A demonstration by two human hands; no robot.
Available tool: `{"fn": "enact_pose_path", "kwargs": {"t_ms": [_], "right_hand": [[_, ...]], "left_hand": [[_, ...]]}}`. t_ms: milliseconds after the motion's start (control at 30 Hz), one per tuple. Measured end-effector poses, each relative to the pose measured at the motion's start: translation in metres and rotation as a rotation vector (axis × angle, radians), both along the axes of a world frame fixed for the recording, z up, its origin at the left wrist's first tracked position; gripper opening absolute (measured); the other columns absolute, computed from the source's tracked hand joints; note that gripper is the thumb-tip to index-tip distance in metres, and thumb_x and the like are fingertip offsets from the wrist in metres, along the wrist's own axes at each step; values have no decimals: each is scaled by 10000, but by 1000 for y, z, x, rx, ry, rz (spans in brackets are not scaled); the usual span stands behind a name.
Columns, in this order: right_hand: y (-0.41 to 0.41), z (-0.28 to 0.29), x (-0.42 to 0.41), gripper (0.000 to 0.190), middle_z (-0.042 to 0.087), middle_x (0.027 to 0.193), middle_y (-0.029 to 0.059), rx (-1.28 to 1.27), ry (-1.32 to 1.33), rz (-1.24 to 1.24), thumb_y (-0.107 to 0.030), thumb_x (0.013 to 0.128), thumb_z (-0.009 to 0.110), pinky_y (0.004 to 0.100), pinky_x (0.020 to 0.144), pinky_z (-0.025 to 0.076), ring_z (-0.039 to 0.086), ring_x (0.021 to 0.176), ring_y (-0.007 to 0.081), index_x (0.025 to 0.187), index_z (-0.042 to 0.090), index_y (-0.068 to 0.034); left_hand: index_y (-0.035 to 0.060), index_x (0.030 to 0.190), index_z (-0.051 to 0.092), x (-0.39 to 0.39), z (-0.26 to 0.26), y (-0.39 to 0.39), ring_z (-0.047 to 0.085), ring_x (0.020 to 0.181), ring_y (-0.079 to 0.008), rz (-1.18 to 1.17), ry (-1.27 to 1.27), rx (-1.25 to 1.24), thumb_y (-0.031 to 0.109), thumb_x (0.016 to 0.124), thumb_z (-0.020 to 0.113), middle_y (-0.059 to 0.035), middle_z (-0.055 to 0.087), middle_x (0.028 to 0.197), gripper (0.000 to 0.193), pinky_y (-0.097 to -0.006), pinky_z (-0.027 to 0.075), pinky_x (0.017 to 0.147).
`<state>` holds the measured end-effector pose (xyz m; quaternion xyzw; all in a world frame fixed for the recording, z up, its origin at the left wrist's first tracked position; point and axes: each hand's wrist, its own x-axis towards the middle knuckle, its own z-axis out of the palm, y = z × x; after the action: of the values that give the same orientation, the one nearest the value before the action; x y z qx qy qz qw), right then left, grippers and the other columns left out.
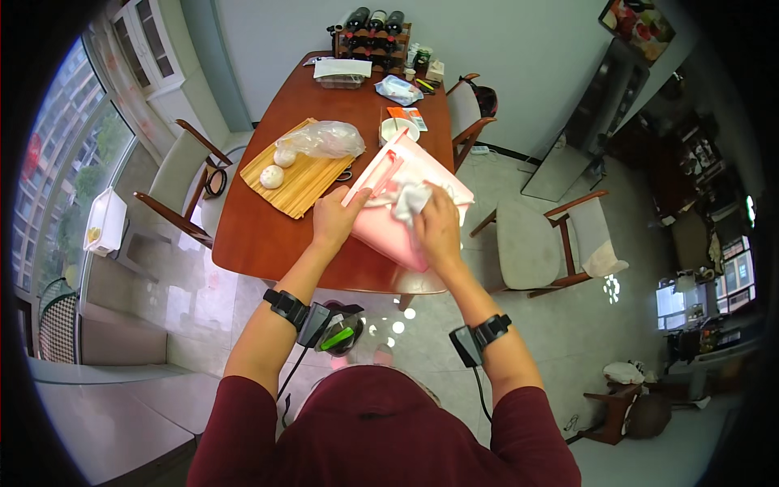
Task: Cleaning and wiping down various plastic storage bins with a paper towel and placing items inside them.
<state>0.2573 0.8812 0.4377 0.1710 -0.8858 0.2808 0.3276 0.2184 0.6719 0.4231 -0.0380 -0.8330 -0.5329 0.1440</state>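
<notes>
My left hand point(331, 220) grips the near-left rim of a pink plastic container point(384, 234), which is tilted above the front right of the table. Crumpled in my right hand point(439, 230) is a white cloth or tissue point(409, 201), pressed against the container. A red-pink strip shows near the container's upper left edge; its exact form is unclear. Left of the container lies a bamboo board point(292, 198). Two whitish round food items point(272, 177) and a clear plastic bag point(331, 139) rest on it.
On the wooden table point(255, 255) are a white bowl point(395, 131), scissors point(345, 175), a wipes pack point(398, 90), a lidded tray point(341, 79) and a wine rack point(372, 45). Chairs flank it, one at right point(529, 243). A dark bin point(341, 332) stands near my feet.
</notes>
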Motion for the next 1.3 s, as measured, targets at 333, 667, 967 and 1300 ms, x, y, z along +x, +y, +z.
{"fn": "enact_pose_path", "kwargs": {"t_ms": [333, 667, 967, 1300], "right_hand": [[-22, 72, -22, 180, 562, 1107, 137, 146, 19, 58, -55, 738, 613, 405, 878, 446, 556, 1026, 305, 912, 650, -22], [13, 99, -37, 187, 595, 1058, 99, 484, -243, -36, -153, 816, 548, 406, 825, 464, 574, 984, 283, 822, 706, -54], [0, 70, -37, 145, 560, 1058, 210, -55, -61, 172, -57, 795, 550, 446, 897, 432, 534, 1024, 375, 909, 602, 16], [37, 17, -26, 150, 560, 900, 215, -329, -175, -236, -57, 845, 491, 459, 786, 440, 545, 873, 405, 912, 592, 29]], "left_hand": [[25, 632, 569, 16, 21, 13, 596, 554, -349, -49, 31, -236, 435, 743, 745, -186, 596, 603, 460, -425, 454, 538], [40, 653, 584, 20, 20, 10, 536, 489, -299, -99, 189, -303, 420, 763, 745, -148, 578, 589, 427, -398, 414, 489], [50, 613, 576, 11, 12, -2, 526, 480, -356, -63, 262, -197, 422, 882, 623, -159, 511, 519, 461, -433, 380, 459], [-12, 664, 546, 1, -2, -29, 388, 501, -185, -107, 175, -50, 319, 925, 602, -137, 433, 545, 425, -364, 349, 495]]}}
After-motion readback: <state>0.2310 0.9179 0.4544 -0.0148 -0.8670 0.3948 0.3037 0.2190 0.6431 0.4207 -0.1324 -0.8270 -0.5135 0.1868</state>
